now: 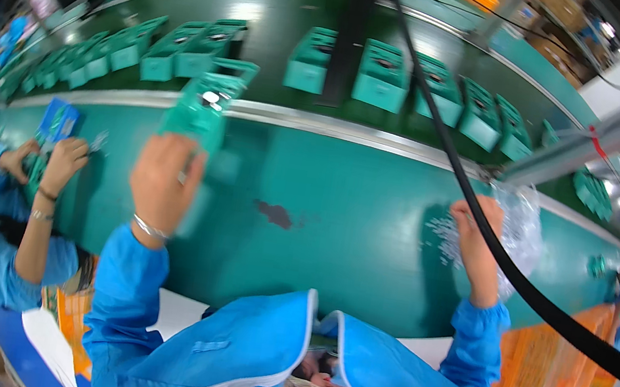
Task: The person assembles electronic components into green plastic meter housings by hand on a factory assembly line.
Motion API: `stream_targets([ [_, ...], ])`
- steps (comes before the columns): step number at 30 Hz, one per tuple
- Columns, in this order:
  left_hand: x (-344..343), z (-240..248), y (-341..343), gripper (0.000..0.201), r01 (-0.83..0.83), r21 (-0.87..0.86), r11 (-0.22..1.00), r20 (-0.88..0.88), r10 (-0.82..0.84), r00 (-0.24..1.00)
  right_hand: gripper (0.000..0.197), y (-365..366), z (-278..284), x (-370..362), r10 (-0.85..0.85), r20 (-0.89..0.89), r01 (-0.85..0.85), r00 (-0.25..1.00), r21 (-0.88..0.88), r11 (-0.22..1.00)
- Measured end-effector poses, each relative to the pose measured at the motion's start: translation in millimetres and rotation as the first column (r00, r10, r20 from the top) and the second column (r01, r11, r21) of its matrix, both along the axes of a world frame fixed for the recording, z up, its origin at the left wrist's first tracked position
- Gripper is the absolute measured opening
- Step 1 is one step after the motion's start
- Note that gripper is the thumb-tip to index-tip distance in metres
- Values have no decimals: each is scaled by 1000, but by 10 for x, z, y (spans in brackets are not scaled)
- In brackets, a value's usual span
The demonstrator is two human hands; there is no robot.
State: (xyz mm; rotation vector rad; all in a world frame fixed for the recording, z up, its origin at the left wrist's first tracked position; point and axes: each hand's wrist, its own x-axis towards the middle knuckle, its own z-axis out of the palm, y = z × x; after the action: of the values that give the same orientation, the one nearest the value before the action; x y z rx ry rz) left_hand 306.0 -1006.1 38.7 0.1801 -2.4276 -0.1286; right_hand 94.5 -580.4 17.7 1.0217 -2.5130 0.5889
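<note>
My left hand point(165, 180) is closed around the lower end of a teal plastic housing point(195, 116), smeared by motion. The housing has an open frame like a handle at its far end and a dark and shiny patch on top. It is held over the bench, its far end reaching across the conveyor's metal rail. On the right, my right hand point(479, 225) has its fingers pinched together beside a scatter of small white pieces point(443, 244). Whatever lies between those fingertips is hidden. A clear plastic bag point(522, 233) lies just right of that hand.
Beyond the rail, a dark green conveyor point(261, 90) carries several teal housings point(383, 76). A black cable point(452, 155) crosses the view near my right hand. A metal post point(594, 144) slants at right. At left, a co-worker's hands point(62, 164) work beside a blue box point(59, 121).
</note>
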Motion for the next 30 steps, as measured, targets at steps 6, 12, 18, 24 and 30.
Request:
stream_targets([
  [6,1017,-66,638,29,196,85,977,113,-204,972,11,-839,353,570,334,383,-253,861,-247,935],
  [12,1248,-271,877,19,346,64,936,120,-351,929,11,-1734,168,946,524,430,-477,735,-223,850],
  [18,1243,-302,838,19,368,67,927,114,-373,921,6,-1995,13,1127,469,403,-427,786,-195,883],
  [24,1231,-277,810,17,375,70,924,128,-381,915,8,-1897,185,1156,606,513,-643,607,-130,755],
  [30,1210,-263,770,17,386,87,918,129,-394,910,8,-1954,334,1097,662,533,-759,527,-57,649],
])
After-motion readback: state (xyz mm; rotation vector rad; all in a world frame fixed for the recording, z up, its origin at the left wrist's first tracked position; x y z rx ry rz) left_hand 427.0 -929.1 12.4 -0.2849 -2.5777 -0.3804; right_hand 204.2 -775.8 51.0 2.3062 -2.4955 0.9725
